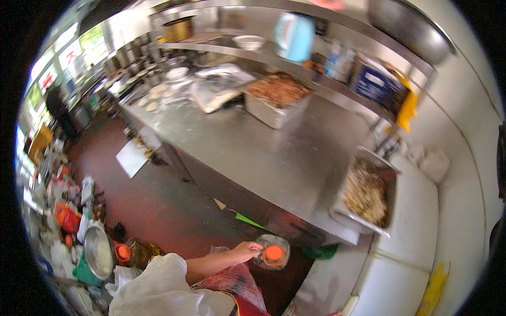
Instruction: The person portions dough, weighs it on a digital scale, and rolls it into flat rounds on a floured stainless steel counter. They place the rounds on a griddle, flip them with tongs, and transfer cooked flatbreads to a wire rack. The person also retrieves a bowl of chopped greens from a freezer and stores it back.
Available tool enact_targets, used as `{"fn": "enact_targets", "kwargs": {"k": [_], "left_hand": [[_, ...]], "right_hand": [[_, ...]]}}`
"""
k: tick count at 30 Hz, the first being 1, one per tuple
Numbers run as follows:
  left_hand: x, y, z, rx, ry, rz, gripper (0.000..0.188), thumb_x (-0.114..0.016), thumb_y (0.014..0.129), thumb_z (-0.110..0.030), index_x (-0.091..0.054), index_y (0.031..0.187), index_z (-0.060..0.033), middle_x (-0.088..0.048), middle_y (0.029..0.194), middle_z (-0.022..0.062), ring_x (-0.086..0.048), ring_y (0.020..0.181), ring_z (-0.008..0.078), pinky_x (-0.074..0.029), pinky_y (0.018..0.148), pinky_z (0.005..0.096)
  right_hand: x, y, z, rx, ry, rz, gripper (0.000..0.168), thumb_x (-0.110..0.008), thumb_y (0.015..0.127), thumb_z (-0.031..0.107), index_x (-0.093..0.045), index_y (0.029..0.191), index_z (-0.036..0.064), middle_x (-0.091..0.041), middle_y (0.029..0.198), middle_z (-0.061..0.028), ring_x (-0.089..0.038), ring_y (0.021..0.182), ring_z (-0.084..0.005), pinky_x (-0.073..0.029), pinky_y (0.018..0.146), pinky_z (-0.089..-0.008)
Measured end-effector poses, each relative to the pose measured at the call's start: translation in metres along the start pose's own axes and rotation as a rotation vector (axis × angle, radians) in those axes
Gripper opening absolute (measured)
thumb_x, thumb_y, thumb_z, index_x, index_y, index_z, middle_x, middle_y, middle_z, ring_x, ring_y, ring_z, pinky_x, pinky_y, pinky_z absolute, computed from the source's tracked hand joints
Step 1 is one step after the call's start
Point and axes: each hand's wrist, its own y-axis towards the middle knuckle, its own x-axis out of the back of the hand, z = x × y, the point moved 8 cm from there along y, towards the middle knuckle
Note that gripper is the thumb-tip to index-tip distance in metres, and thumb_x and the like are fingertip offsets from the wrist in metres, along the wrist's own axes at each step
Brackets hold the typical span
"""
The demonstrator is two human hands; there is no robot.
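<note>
My left hand [250,251] reaches out with its fingers loosely curled, just beside a clear plastic jug with an orange cap and handle [273,254] that stands low by the steel worktable. Blur hides whether the fingers touch or hold anything. My right hand is out of view. Before me, the stainless steel worktable [221,146] bears a deep metal pan of reddish-brown chopped food [278,93]. At its right end, a second metal pan holds pale, chunky food [365,193]. Flat dough rounds [156,96] lie on the table's floured far left part, near a crumpled silvery sheet or bag [221,85].
A steel shelf [340,83] above the worktable carries a light-blue container [294,37], a white bowl [249,42] and a dark blue box [377,85]. White cabinets or freezers [411,205] stand right. Bags, an oil jug [140,252] and a metal basin [99,252] crowd the left. A person [59,110] stands far left.
</note>
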Motion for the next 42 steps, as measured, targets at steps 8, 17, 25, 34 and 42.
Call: {"fn": "enact_targets", "kwargs": {"k": [8, 17, 25, 34, 42], "left_hand": [[0.188, -0.058, -0.055, -0.278, 0.383, -0.098, 0.038, -0.051, 0.081, -0.02, -0.053, 0.114, -0.0024, -0.06, 0.102, 0.017, -0.059, 0.093, 0.0264, -0.045, 0.081, 0.0334], [0.449, -0.132, -0.089, -0.388, 0.425, -0.562, 0.033, -0.052, 0.08, -0.018, -0.055, 0.111, -0.0079, -0.057, 0.094, 0.017, -0.057, 0.087, 0.0322, -0.045, 0.075, 0.0392], [0.586, -0.134, -0.143, -0.375, 0.481, -0.645, 0.035, -0.056, 0.075, -0.012, -0.054, 0.108, -0.0034, -0.056, 0.098, 0.0172, -0.054, 0.093, 0.0338, -0.045, 0.079, 0.0394], [0.766, -0.086, -0.221, -0.346, 0.726, -0.575, 0.035, -0.054, 0.075, -0.009, -0.051, 0.109, -0.0027, -0.049, 0.112, 0.0192, -0.05, 0.102, 0.0346, -0.04, 0.089, 0.0408], [0.923, -0.039, -0.215, -0.152, 1.145, -0.824, 0.054, -0.05, 0.081, -0.023, -0.035, 0.129, -0.0023, -0.031, 0.136, 0.0168, -0.03, 0.127, 0.0267, -0.022, 0.104, 0.0441]], "right_hand": [[-0.091, -0.137, -0.287, -0.421, -0.804, 0.496, 0.034, -0.035, 0.09, 0.025, -0.049, 0.112, 0.004, -0.057, 0.102, -0.0119, -0.054, 0.092, -0.0256, -0.046, 0.078, -0.0377], [-0.186, -0.645, -0.653, -0.517, -1.383, 1.294, 0.029, -0.046, 0.089, 0.024, -0.055, 0.101, -0.001, -0.061, 0.078, -0.0117, -0.059, 0.065, -0.0195, -0.048, 0.055, -0.0293], [-0.186, -0.782, -0.8, -0.07, -1.467, 2.006, 0.02, -0.047, 0.087, 0.012, -0.058, 0.098, -0.002, -0.06, 0.099, -0.0134, -0.058, 0.089, -0.0222, -0.047, 0.079, -0.0326], [-0.218, -0.884, -1.036, 0.063, -1.626, 2.244, 0.032, -0.044, 0.088, 0.018, -0.05, 0.114, -0.001, -0.05, 0.12, -0.0191, -0.046, 0.113, -0.0341, -0.032, 0.097, -0.0423], [-0.278, -0.889, -1.203, 1.206, -1.637, 2.385, 0.054, -0.046, 0.088, 0.024, -0.027, 0.133, 0.003, -0.023, 0.14, -0.0183, -0.018, 0.132, -0.0304, -0.01, 0.107, -0.0457]]}}
